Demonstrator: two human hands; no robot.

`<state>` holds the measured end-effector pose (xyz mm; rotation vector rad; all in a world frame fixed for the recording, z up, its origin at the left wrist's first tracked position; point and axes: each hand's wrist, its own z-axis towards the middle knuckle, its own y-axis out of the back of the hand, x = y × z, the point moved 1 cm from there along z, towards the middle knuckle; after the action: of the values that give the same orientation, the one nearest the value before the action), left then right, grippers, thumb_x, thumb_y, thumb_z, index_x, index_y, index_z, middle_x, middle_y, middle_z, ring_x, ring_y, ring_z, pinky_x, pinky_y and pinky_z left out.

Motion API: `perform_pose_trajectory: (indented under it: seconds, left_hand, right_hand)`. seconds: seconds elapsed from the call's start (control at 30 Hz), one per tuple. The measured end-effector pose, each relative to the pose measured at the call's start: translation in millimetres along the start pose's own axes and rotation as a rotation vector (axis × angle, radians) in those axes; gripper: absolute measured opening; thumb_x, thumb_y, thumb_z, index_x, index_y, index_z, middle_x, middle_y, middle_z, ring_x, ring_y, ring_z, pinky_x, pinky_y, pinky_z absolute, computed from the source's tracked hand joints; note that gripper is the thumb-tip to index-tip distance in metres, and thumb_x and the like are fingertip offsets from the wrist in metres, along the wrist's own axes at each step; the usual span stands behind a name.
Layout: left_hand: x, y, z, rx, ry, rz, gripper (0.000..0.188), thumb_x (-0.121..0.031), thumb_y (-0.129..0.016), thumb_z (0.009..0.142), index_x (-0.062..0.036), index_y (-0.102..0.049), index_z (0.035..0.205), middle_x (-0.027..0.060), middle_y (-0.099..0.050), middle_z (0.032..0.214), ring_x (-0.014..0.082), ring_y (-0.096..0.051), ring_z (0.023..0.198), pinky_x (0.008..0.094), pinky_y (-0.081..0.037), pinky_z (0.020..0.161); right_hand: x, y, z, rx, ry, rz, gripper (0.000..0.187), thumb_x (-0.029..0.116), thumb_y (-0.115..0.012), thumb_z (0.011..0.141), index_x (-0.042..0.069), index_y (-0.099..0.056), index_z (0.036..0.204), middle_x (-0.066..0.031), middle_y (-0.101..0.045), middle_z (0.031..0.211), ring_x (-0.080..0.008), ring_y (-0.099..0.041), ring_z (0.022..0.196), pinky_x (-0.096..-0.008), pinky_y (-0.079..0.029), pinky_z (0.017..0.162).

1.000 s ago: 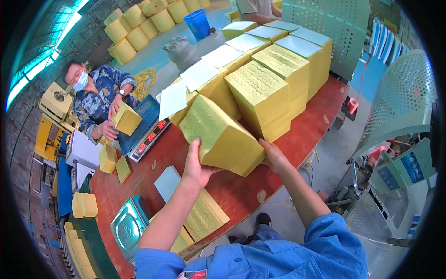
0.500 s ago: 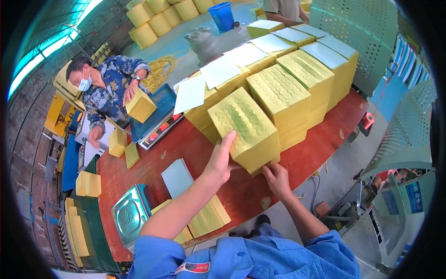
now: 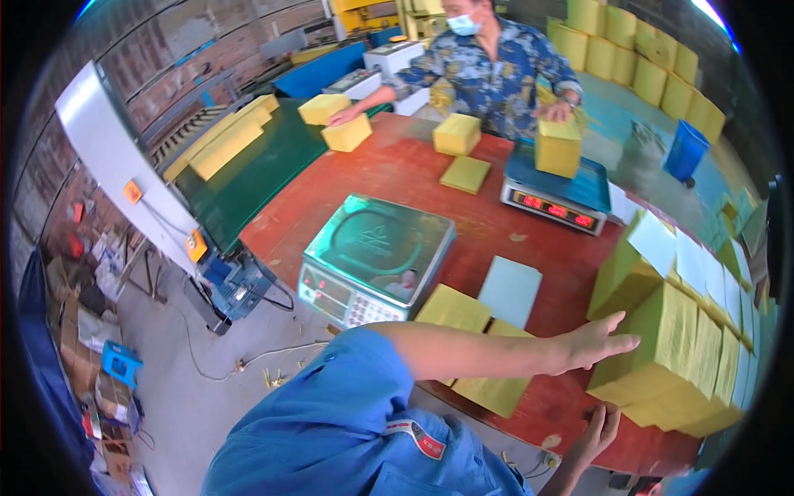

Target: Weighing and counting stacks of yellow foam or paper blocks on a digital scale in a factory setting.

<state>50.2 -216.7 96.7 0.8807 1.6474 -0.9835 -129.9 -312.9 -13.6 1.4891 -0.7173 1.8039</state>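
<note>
My left hand (image 3: 597,341) is open, its fingers stretched toward the side of a tall yellow paper stack (image 3: 635,351) at the right. Lower down, beside that stack's bottom corner, my right hand (image 3: 597,431) has its fingers curled in, with nothing visible in them. The stack is one of several standing close together, their tops embossed; pale sheets (image 3: 653,241) cover those behind. Under my left forearm lie low yellow paper piles (image 3: 496,384) and light-blue sheets (image 3: 510,291).
A scale (image 3: 380,248) with a shiny pan sits on the red table (image 3: 306,194). Opposite, a masked co-worker (image 3: 504,70) touches a yellow block (image 3: 347,132) and another on a second scale (image 3: 556,217). A green belt (image 3: 277,165) adjoins the left side.
My view has swung left. My hands have come off the yellow stack, which now stands with the others. The co-worker's one hand has reached a block by the belt.
</note>
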Motion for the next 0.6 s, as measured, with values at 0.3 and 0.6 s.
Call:
perform_pose_trajectory:
  seconds: [0.3,0.6]
  left_hand:
    - [17.8,172.9,-260.2,-0.357,-0.223,-0.095,0.048,-0.029,-0.056,0.099,-0.0041,-0.047,0.139,0.0119,-0.054,0.137,0.0187,-0.053,0.122,0.0333,-0.046,0.095]
    - [91.5,381.4,-536.1,-0.937,-0.257,-0.055,0.034,-0.024,-0.053,0.101,-0.0027,-0.058,0.126,0.0087,-0.065,0.118,0.0141,-0.062,0.103,0.0315,-0.052,0.086]
  right_hand:
    - [85.9,-249.2,-78.1,0.642,0.049,0.283,0.009,-0.002,-0.049,0.087,-0.001,-0.057,0.085,-0.0105,-0.064,0.083,-0.0147,-0.057,0.075,-0.0258,-0.045,0.071]
    - [65.7,-526.5,-245.7,1.037,-0.233,0.389,0.010,-0.001,-0.052,0.091,-0.001,-0.061,0.089,-0.0086,-0.065,0.083,-0.0147,-0.061,0.078,-0.0280,-0.049,0.074]
